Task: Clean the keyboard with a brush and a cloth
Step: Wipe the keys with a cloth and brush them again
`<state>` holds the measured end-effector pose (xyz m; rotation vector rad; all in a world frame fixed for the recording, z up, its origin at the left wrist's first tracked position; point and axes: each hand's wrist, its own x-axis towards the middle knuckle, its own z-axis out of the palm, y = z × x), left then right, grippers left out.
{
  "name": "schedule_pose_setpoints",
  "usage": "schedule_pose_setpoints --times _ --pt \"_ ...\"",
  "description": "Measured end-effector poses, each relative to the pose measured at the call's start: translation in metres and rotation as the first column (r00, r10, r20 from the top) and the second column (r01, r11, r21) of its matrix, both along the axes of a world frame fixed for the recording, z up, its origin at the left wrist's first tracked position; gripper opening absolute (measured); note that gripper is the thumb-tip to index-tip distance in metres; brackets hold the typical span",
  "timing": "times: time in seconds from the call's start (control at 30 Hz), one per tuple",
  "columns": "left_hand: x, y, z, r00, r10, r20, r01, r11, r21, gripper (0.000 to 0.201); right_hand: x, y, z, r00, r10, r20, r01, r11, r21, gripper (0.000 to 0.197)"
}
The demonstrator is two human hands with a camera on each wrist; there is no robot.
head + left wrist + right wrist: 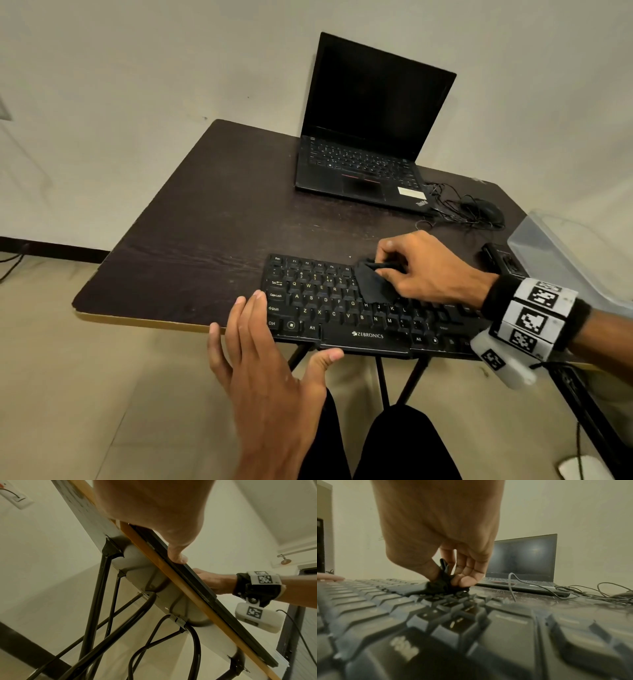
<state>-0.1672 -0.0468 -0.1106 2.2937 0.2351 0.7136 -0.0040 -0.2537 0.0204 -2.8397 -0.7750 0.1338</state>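
the right hand (430, 270) reaches in from the right, fingers curled in a pinch grip on a crumpled black cloth (373, 282) that lies on the upper middle keys of the keyboard (329, 308). the left hand (270, 363) is spread flat, fingers straight, fingertips (258, 297) at the keyboard's left end, thumb against its front edge, holding nothing. the keyboard is matte black plastic with ridged keys, set along the near edge of the dark wood-grain worktop (205, 212). the left wrist view alone shows the worktop's pale underside and black tubular legs (96, 601); the right wrist view shows the cloth's bunched folds (443, 584) and the open laptop (523, 561) behind.
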Motion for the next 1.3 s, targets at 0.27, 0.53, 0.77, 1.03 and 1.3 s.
schedule_pose_setpoints --times 0.27,0.53,0.77,1.03,1.3 --pt "-0.001 0.0 0.0 1.0 -0.004 0.006 0.004 1.0 0.0 0.11 -0.003 0.023 -0.011 0.997 0.073 -0.036 -0.066 0.985 0.16 0.018" --pt "-0.001 0.002 -0.001 1.0 0.012 0.004 -0.012 1.0 0.028 0.111 -0.009 0.088 -0.009 0.973 0.227 -0.035 -0.222 0.969 0.111 0.016" --pt "-0.002 0.001 0.001 1.0 0.013 0.002 -0.013 1.0 0.026 0.111 -0.01 0.007 0.002 0.995 0.097 -0.018 -0.097 0.995 -0.032 0.019" --pt "0.001 -0.001 0.002 1.0 0.013 -0.004 -0.013 1.0 0.0 0.111 -0.022 0.02 -0.012 0.981 0.168 -0.097 -0.148 0.971 0.186 0.017" --pt "-0.001 0.002 0.001 1.0 0.014 -0.009 -0.013 1.0 0.019 0.111 -0.013 0.106 -0.008 0.955 0.287 -0.079 -0.278 0.955 0.107 0.017"
